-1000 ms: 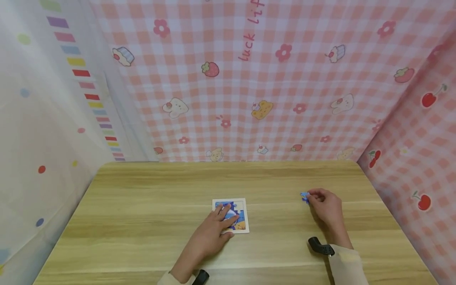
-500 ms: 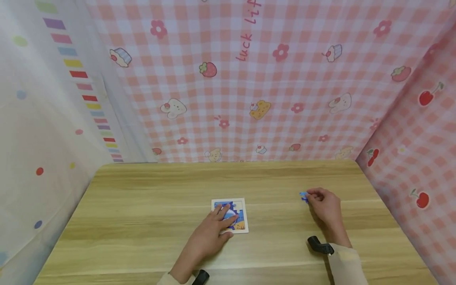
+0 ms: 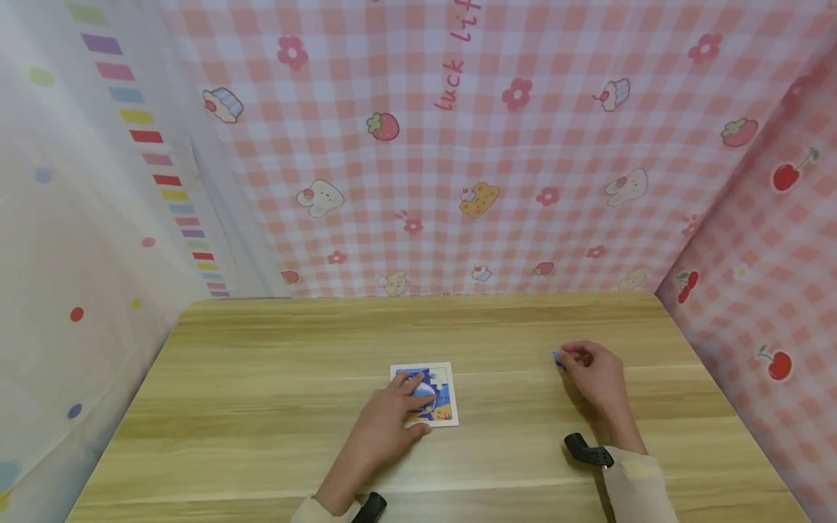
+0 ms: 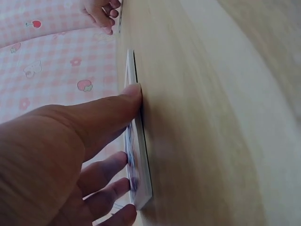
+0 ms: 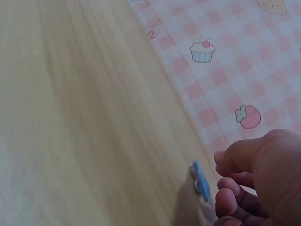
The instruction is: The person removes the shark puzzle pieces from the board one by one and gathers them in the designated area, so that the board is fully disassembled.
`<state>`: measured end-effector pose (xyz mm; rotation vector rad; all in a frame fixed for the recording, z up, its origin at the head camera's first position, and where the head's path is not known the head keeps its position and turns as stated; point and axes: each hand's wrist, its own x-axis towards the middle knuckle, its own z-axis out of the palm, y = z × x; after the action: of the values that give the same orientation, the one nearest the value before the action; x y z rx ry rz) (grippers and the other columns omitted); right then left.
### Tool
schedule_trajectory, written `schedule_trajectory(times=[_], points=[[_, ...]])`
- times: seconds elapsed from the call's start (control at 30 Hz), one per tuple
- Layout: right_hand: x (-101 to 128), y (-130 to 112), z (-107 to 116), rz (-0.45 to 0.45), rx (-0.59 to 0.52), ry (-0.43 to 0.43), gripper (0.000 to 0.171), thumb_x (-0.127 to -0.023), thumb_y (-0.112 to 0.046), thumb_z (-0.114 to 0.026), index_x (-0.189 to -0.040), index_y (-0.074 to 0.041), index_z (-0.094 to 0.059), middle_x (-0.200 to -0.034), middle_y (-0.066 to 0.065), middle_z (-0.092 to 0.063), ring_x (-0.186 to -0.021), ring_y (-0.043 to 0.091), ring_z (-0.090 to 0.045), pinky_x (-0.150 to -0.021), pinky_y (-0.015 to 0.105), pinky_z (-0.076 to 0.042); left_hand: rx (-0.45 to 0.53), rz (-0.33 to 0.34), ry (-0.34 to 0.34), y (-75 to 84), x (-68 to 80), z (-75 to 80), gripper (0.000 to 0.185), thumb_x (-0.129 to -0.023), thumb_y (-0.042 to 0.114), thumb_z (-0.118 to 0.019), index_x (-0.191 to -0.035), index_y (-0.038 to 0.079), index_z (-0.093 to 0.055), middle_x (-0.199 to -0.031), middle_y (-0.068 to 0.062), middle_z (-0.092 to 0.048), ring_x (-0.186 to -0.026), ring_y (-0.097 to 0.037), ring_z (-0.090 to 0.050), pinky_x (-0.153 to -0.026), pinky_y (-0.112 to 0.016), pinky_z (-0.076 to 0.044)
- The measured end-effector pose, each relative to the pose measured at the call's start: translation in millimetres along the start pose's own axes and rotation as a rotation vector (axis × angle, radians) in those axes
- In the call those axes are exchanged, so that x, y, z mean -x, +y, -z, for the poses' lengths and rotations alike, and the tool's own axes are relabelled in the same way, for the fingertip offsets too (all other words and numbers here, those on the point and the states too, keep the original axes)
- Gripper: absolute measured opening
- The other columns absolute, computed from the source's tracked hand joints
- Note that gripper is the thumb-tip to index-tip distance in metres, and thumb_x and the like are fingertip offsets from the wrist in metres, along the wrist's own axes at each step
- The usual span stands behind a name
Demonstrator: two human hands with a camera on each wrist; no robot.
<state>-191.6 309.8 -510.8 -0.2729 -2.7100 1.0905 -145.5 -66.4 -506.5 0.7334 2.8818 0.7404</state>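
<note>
The left hand lies flat, fingers straight, pressing the square cardboard jigsaw board on the wood-grain table. Farther right, the right hand pinches 1 small blue puzzle piece at the tabletop.

A light wood-grain desk fills the lower half of the scene, its boards running side to side under soft, even light. Behind it hangs a pink-and-white gingham backdrop printed with flowers, strawberries, cupcakes, rabbits and bears, with the words "luck" and part of another word in pink script near the top. A matching pink checked panel with red cherries closes off one side. On the other, a pale translucent curtain carries coloured dots and a ladder of short coloured stripes.
</note>
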Motion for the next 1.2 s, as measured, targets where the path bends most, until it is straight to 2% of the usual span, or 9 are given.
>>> schedule_trajectory(times=[0.1,0.3,0.4,0.5,0.6,0.73,0.93,1.07,1.2], points=[[0.5,-4.1,-1.5,0.022,-0.012,0.006,0.022,-0.095,-0.023,-0.074,-0.107,-0.004,-0.076,-0.092,0.011,-0.073,-0.073,0.007,-0.058,-0.061,0.017,-0.047,0.002,-0.014,0.011,-1.9,-0.3,0.9,0.048,-0.088,0.034,-0.079,-0.133,0.019,-0.071,-0.157,-0.009,-0.051,-0.147,-0.033,-0.045,-0.11,-0.057,-0.047],[4.1,-15.0,-5.3,0.062,-0.06,-0.026,0.019,-0.096,-0.018,-0.069,-0.107,-0.003,-0.075,-0.09,0.012,-0.071,-0.076,0.009,-0.059,-0.063,0.016,-0.049,0.073,0.031,0.025,-5.9,1.7,3.9,0.045,-0.093,0.033,-0.074,-0.135,0.017,-0.069,-0.158,-0.011,-0.05,-0.147,-0.037,-0.045,-0.119,-0.061,-0.038],[4.8,-19.1,-8.6,0.076,-0.068,-0.035,0.018,-0.096,-0.016,-0.069,-0.106,-0.003,-0.075,-0.09,0.012,-0.071,-0.076,0.009,-0.059,-0.064,0.015,-0.048,0.089,0.023,0.128,-6.7,0.5,5.9,0.037,-0.092,0.027,-0.076,-0.127,0.014,-0.074,-0.148,-0.012,-0.06,-0.135,-0.036,-0.058,-0.114,-0.054,-0.047],[4.4,-20.7,-11.7,0.089,-0.075,-0.036,0.016,-0.096,-0.014,-0.069,-0.106,-0.002,-0.074,-0.09,0.013,-0.071,-0.076,0.009,-0.059,-0.064,0.015,-0.048,0.059,-0.009,0.262,-8.3,-2.7,6.0,0.027,-0.09,0.021,-0.078,-0.115,0.011,-0.079,-0.128,-0.011,-0.073,-0.116,-0.032,-0.071,-0.101,-0.046,-0.058],[4.6,-21.4,-13.7,0.098,-0.074,-0.037,0.016,-0.096,-0.014,-0.07,-0.106,-0.002,-0.074,-0.089,0.012,-0.071,-0.075,0.009,-0.058,-0.063,0.015,-0.048,0.017,-0.014,0.324,-10.3,-4.7,6.1,0.025,-0.088,0.021,-0.08,-0.111,0.011,-0.079,-0.117,-0.009,-0.078,-0.107,-0.028,-0.073,-0.095,-0.044,-0.06],[5.8,-22.1,-14.7,0.114,-0.057,-0.044,0.016,-0.096,-0.013,-0.069,-0.106,-0.002,-0.074,-0.087,0.01,-0.07,-0.073,0.009,-0.058,-0.063,0.016,-0.048,-0.019,0.041,0.274,-12.8,-4.1,7.6,0.04,-0.088,0.029,-0.081,-0.122,0.01,-0.074,-0.126,-0.012,-0.072,-0.118,-0.031,-0.064,-0.101,-0.05,-0.056],[8.0,-27.8,-17.7,0.12,-0.06,-0.071,0.015,-0.096,-0.011,-0.067,-0.107,-0.003,-0.074,-0.088,0.01,-0.07,-0.075,0.011,-0.058,-0.064,0.016,-0.049,-0.027,0.1,0.136,-16.6,-2.5,8.8,0.067,-0.092,0.04,-0.075,-0.146,0.005,-0.056,-0.153,-0.02,-0.049,-0.148,-0.044,-0.037,-0.118,-0.062,-0.04],[9.6,-33.1,-22.9,0.126,-0.074,-0.097,0.015,-0.096,-0.01,-0.066,-0.107,-0.003,-0.074,-0.088,0.01,-0.07,-0.077,0.012,-0.059,-0.065,0.016,-0.049,-0.016,0.129,0.043,-16.6,0.1,6.4,0.08,-0.095,0.045,-0.07,-0.156,0.003,-0.041,-0.166,-0.022,-0.03,-0.156,-0.044,-0.021,-0.126,-0.058,-0.026],[12.9,-40.2,-31.6,0.133,-0.092,-0.124,0.016,-0.095,-0.01,-0.067,-0.107,-0.003,-0.074,-0.088,0.009,-0.07,-0.077,0.012,-0.06,-0.066,0.016,-0.05,-0.01,0.15,-0.008,-15.7,4.3,4.3,0.081,-0.099,0.044,-0.064,-0.159,0.0,-0.033,-0.17,-0.023,-0.02,-0.159,-0.042,-0.015,-0.129,-0.056,-0.019]])
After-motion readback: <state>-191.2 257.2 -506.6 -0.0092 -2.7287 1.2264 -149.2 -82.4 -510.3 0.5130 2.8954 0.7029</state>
